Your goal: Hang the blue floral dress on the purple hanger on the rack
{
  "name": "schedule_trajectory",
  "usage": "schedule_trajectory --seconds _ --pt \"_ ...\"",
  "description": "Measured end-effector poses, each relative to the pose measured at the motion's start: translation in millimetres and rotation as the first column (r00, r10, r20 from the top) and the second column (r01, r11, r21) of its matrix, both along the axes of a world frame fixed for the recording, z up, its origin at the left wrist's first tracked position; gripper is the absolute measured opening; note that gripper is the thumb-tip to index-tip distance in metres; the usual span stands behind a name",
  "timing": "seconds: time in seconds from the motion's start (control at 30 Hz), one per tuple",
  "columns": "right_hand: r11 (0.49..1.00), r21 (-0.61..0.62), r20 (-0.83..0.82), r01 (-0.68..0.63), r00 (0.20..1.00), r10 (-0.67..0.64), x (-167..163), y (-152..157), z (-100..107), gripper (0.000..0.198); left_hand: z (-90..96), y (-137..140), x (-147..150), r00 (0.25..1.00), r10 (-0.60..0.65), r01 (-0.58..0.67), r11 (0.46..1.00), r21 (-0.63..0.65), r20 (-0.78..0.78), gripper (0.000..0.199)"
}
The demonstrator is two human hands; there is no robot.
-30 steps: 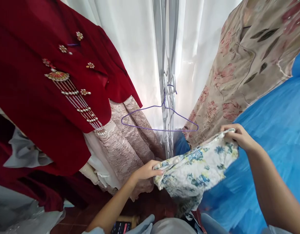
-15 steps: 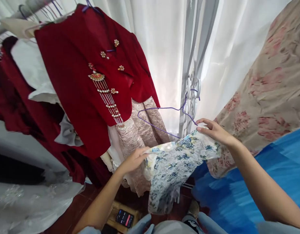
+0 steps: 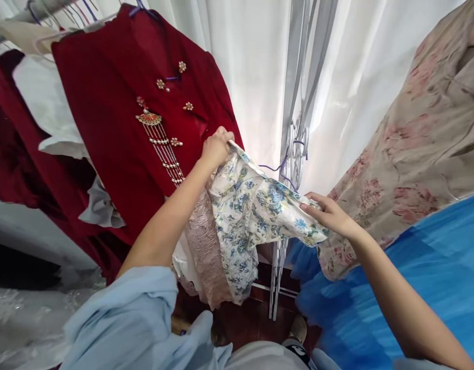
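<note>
A white blouse (image 3: 237,226) with a blue and green floral print hangs stretched between my two hands. My left hand (image 3: 217,146) is closed on its upper left edge, in front of the red jacket (image 3: 106,103). Fingers of my right hand (image 3: 327,213) pinch the garment near its right end, lower down. Behind the blouse, a purple wire hanger (image 3: 286,167) hooks onto the white metal stand (image 3: 298,136); the cloth hides most of the hanger's frame.
At left, a rail (image 3: 13,25) carries several garments, dark red and white ones among them. On the right hang a beige floral dress (image 3: 399,154) and blue tulle (image 3: 376,288). White curtains (image 3: 252,61) cover the back. My shoe (image 3: 298,328) is on the dark red floor (image 3: 244,321).
My left hand has risen toward the red jacket, lifting the blouse's left side over the hanger. My right hand has shifted slightly left and down. The phone below is now hidden.
</note>
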State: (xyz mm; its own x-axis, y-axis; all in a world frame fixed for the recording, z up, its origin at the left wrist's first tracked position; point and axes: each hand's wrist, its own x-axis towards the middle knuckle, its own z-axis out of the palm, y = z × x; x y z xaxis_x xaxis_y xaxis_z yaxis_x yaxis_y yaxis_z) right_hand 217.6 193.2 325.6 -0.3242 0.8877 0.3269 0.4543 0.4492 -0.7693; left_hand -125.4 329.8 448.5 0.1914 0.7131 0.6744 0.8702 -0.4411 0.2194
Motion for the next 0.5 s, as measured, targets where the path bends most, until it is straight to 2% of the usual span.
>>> schedule_trajectory --seconds 0.07,0.1,0.17,0.2,0.23,0.3,0.37,0.43,0.5 --pt "1.0 -0.004 -0.006 0.028 1.0 -0.028 3 -1 -2 0.038 -3.5 1 35 0.969 -0.181 0.195 0.978 -0.069 0.165 0.034" --pt "0.999 -0.004 -0.008 0.046 0.999 -0.046 5 -2 -3 0.038 -7.5 -3 49 0.929 -0.3 0.331 0.935 -0.125 0.215 0.041" --pt "0.994 0.012 -0.022 0.106 0.994 -0.105 11 -3 -7 0.037 -18.0 -16 64 0.839 -0.485 0.538 0.807 -0.245 0.248 0.052" --pt "0.989 0.027 -0.037 0.143 0.989 -0.142 16 -3 -9 0.037 -24.2 -25 65 0.816 -0.529 0.577 0.758 -0.303 0.233 0.053" --pt "0.982 0.044 -0.054 0.183 0.982 -0.181 20 -3 -12 0.037 -31.1 -33 62 0.815 -0.545 0.577 0.734 -0.358 0.198 0.053" --pt "0.959 0.092 -0.085 0.269 0.961 -0.262 30 -2 -16 0.037 -47.5 -47 45 0.847 -0.524 0.504 0.738 -0.448 0.09 0.057" --pt "0.931 0.147 -0.085 0.336 0.942 -0.326 39 -3 -18 0.035 -67.3 -57 23 0.88 -0.473 0.395 0.778 -0.489 -0.043 0.058" --pt "0.903 0.197 -0.056 0.382 0.924 -0.379 44 -6 -18 0.032 -88.3 -63 3 0.923 -0.36 0.268 0.856 -0.441 -0.138 0.046" --pt "0.878 0.24 -0.02 0.414 0.906 -0.422 45 -9 -16 0.03 -106.6 -68 -9 0.958 -0.231 0.151 0.911 -0.384 -0.172 0.028"
